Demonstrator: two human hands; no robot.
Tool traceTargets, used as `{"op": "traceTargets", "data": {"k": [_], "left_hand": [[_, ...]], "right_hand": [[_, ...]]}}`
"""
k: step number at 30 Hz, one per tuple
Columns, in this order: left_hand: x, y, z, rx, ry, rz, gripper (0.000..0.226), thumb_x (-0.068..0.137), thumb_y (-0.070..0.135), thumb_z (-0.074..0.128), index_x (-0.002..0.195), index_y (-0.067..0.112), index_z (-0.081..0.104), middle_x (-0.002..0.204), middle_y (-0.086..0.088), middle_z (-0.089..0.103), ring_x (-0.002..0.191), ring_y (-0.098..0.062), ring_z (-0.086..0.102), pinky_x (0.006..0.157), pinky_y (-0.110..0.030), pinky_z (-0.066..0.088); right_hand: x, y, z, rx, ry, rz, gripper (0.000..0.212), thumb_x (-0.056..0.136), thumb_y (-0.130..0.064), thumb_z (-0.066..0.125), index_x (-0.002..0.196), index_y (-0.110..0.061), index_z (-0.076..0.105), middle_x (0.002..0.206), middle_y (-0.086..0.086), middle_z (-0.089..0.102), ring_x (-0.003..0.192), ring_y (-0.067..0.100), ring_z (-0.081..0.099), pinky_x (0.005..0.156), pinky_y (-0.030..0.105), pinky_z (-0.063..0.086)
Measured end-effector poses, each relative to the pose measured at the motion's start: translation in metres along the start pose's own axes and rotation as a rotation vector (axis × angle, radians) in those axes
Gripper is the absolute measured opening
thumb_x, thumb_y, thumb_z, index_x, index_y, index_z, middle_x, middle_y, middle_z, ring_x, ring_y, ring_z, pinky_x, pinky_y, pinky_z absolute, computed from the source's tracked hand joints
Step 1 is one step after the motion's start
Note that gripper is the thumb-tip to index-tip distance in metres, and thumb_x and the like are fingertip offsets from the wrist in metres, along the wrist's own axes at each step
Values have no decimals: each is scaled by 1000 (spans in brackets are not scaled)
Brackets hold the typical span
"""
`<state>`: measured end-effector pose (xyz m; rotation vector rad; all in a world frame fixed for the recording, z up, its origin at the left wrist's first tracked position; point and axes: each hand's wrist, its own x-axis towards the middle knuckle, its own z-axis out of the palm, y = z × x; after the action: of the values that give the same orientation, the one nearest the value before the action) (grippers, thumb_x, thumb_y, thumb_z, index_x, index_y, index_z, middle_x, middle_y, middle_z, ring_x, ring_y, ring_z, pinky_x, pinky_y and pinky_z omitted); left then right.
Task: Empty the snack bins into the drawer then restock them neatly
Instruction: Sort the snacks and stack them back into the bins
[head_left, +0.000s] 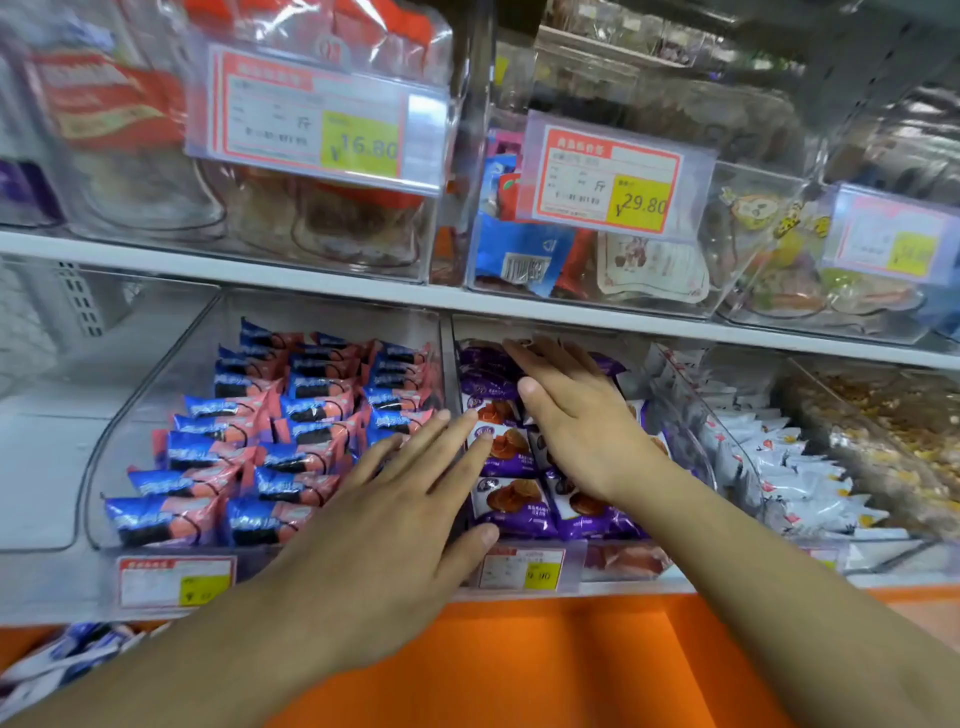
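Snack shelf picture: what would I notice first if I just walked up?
Two bare hands reach in at the middle: the left hand lies flat across the front edges of two clear bins, and the right hand presses on the purple snack packets. Beside them, the blue-and-pink packets sit in neat rows. Above, a yellow 29.80 price tag stands out.

A white shelf board (363, 291) runs across the middle. Price tags hang in clear holders: one reading 16.80 (317, 111), another reading 29.80 (615, 176). An orange surface (545, 654) spreads below.
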<state>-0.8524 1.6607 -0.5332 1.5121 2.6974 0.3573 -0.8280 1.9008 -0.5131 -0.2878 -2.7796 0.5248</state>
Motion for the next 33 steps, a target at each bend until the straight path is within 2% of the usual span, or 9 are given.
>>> {"op": "traceTargets", "data": {"k": [5,10,13,15,17,22,27,30,33], "left_hand": [[-25,-6,-5,-33,5,9,68,104,67,12,157,45,-25,157,25,-44,140,7,-44,124,-32,-15],[-67,-18,-8,-37,-13,23,68,102,70,10,156,47,-26,156,27,-44,140,7,-44,121,-29,-16],[-100,-28,-10,-61,-41,33,68,102,69,11,157,48,-22,159,28,-39,143,7,-40,120,-27,-15],[-120,-37,-12,-89,-56,33,67,104,68,14,161,46,-14,162,28,-33,145,8,-35,116,-22,-18],[-138,-47,-13,-97,-73,40,67,105,68,17,163,43,-5,167,25,-23,150,7,-25,118,-19,-14],[-208,-87,-22,-148,-99,-56,67,105,62,31,165,33,18,172,18,7,156,-1,11,122,-16,7],[-279,-127,-15,-214,-127,-316,69,104,61,38,165,33,21,171,18,10,156,-4,13,123,-19,9],[-289,-131,-14,-229,-126,-377,71,104,63,38,165,34,18,173,14,9,158,-9,13,128,-35,16],[-292,-122,-16,-246,-90,-400,68,105,59,41,164,31,22,172,11,14,157,-13,18,127,-39,22]], "right_hand": [[-60,-18,2,21,-111,21,51,109,-53,31,160,-51,28,172,-14,15,160,9,0,131,39,5],[-96,-49,11,40,-146,20,56,105,-57,33,161,-50,28,174,-12,12,160,7,0,131,35,7],[-116,-74,14,18,-149,13,54,107,-50,40,161,-48,29,174,-8,11,158,6,0,127,23,1],[-129,-96,16,14,-173,2,54,109,-46,42,161,-46,29,173,-7,13,156,5,2,116,6,-7],[-140,-117,23,16,-173,-24,54,109,-43,45,162,-40,33,170,-4,21,155,9,9,109,-1,-6],[-166,-185,75,96,-302,-55,54,109,-44,48,161,-43,33,170,-1,22,157,15,14,122,23,14],[-204,-240,126,118,-460,-35,54,109,-44,46,161,-44,31,172,3,20,159,17,12,127,30,12],[-221,-261,141,94,-568,-12,55,109,-50,43,161,-50,25,173,1,18,160,20,12,129,38,18],[-226,-274,146,89,-607,8,56,108,-52,43,161,-50,23,174,-1,16,160,20,12,128,42,20]]}}
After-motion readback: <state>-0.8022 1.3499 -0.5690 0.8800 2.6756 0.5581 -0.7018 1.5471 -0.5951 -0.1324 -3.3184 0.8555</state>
